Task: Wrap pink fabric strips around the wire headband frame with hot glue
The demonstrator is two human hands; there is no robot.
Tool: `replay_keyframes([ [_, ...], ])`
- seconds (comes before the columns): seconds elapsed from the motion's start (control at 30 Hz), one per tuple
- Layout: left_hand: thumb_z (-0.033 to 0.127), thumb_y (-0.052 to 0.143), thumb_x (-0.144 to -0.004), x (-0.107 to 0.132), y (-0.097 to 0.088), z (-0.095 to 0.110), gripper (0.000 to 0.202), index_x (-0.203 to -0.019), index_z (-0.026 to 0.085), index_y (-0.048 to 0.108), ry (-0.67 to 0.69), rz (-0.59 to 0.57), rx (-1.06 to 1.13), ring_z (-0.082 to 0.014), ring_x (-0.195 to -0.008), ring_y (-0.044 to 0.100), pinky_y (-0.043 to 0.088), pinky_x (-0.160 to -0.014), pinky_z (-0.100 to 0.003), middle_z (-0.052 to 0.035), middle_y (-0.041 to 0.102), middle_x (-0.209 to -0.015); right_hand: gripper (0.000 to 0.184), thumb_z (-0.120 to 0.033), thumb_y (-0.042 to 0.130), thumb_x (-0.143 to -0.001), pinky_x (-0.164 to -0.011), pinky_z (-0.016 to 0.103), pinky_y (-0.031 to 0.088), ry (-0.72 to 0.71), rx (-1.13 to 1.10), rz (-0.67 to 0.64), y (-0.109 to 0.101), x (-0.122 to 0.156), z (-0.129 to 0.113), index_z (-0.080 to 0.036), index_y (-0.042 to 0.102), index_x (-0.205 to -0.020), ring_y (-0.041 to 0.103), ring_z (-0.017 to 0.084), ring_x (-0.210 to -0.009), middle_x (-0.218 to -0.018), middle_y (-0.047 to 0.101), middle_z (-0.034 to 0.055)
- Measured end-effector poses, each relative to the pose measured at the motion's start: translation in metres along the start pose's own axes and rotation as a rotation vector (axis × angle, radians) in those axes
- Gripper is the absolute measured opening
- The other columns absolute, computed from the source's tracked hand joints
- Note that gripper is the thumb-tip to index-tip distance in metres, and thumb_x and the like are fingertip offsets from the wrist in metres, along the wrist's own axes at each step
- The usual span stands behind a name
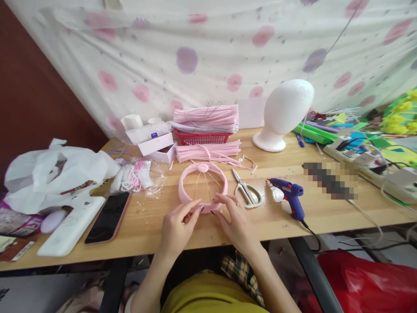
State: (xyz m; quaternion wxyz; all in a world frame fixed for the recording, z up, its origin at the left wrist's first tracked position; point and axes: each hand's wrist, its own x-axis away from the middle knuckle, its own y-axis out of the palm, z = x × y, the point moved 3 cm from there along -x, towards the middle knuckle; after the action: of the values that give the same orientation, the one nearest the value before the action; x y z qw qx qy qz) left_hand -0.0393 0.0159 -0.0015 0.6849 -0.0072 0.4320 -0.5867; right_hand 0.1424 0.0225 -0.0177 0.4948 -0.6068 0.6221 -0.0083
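A pink fuzzy ring (202, 184) with thin wire spokes meeting at a small pink hub lies on the wooden table (325, 213) in front of me. My left hand (177, 228) pinches the ring's near rim between thumb and fingertips. My right hand (235, 221) rests just right of it, fingers curled onto the same near rim. Scissors (247, 192) with white handles lie right of the ring. Beyond them a purple glue gun (289, 195) stands with its cord running off the table edge.
Pink strips are stacked on a red basket (202, 138) and loose in front of it (208, 152). A white foam head (283, 114) stands behind. A phone (109, 216), a white case (70, 232) and plastic bags (58, 174) lie left. Cables and coloured paper crowd the right.
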Motion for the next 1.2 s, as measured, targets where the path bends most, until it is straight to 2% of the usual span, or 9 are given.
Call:
replay_keyframes([
  [0.13,0.028,0.057,-0.094,0.006,0.017,-0.007,0.027,-0.11,0.018,0.077,-0.133,-0.093,-0.03,-0.0126,-0.046,0.059,0.048,-0.055,-0.023,-0.0002,0.069,-0.056,0.022,-0.013,0.053,-0.095,-0.083,0.043,0.058,-0.001,0.048,0.061,0.004,0.001,0.002,-0.021,0.061,-0.113,0.064,0.026,-0.097,-0.104,0.068,0.011],
  [0.27,0.032,0.056,-0.094,0.009,0.026,-0.011,0.029,-0.11,0.02,0.077,-0.197,-0.13,-0.051,-0.0149,-0.046,0.06,0.048,-0.055,-0.025,-0.0003,0.068,-0.053,0.023,-0.011,0.052,-0.095,-0.084,0.041,0.058,0.004,0.036,0.084,0.006,0.004,0.004,-0.021,0.062,-0.113,0.065,0.024,-0.1,-0.108,0.065,0.0113],
  [0.43,0.034,0.055,-0.095,0.01,0.035,-0.012,0.027,-0.105,0.021,0.076,-0.287,-0.171,-0.025,-0.0169,-0.05,0.065,0.049,-0.057,-0.025,-0.0012,0.07,-0.056,0.02,-0.013,0.055,-0.094,-0.085,0.043,0.057,0.02,0.055,0.085,0.007,0.005,0.009,-0.02,0.062,-0.112,0.063,0.026,-0.102,-0.113,0.065,0.0125],
  [0.57,0.033,0.055,-0.094,0.007,0.036,-0.007,0.024,-0.099,0.022,0.076,-0.318,-0.171,0.052,-0.0158,-0.054,0.066,0.048,-0.058,-0.024,-0.0024,0.075,-0.067,0.015,-0.013,0.055,-0.095,-0.085,0.043,0.056,0.019,0.035,0.074,0.007,0.003,0.009,-0.021,0.063,-0.105,0.062,0.025,-0.098,-0.109,0.068,0.0103],
  [0.7,0.034,0.055,-0.092,0.004,0.036,-0.004,0.023,-0.093,0.02,0.073,-0.396,-0.177,0.148,-0.0139,-0.047,0.059,0.044,-0.051,-0.022,0.0006,0.069,-0.057,0.015,-0.013,0.054,-0.096,-0.086,0.043,0.055,0.029,0.017,0.082,0.007,0.003,0.007,-0.021,0.064,-0.104,0.061,0.025,-0.098,-0.107,0.068,0.0102],
  [0.77,0.034,0.055,-0.092,0.004,0.037,-0.004,0.023,-0.094,0.019,0.072,-0.429,-0.192,0.181,-0.0132,-0.046,0.057,0.042,-0.048,-0.022,0.0005,0.069,-0.058,0.017,-0.013,0.053,-0.096,-0.086,0.043,0.055,0.036,0.009,0.074,0.008,0.003,0.006,-0.021,0.064,-0.105,0.061,0.025,-0.099,-0.108,0.068,0.0104],
  [1.0,0.034,0.056,-0.09,0.007,0.036,-0.002,0.022,-0.092,0.018,0.071,-0.407,-0.168,0.139,-0.012,-0.046,0.05,0.041,-0.05,-0.021,0.0036,0.058,-0.051,0.019,-0.011,0.05,-0.095,-0.086,0.045,0.056,0.033,-0.023,0.065,0.006,0.001,0.006,-0.021,0.065,-0.103,0.06,0.025,-0.099,-0.106,0.068,0.011],
  [1.2,0.035,0.055,-0.092,0.01,0.038,-0.004,0.021,-0.095,0.02,0.069,-0.443,-0.171,0.146,-0.0156,-0.054,0.063,0.047,-0.053,-0.023,-0.0011,0.071,-0.065,0.015,-0.014,0.057,-0.094,-0.087,0.046,0.054,0.054,-0.054,0.027,0.008,0.001,0.007,-0.02,0.063,-0.105,0.058,0.026,-0.101,-0.11,0.067,0.0113],
])
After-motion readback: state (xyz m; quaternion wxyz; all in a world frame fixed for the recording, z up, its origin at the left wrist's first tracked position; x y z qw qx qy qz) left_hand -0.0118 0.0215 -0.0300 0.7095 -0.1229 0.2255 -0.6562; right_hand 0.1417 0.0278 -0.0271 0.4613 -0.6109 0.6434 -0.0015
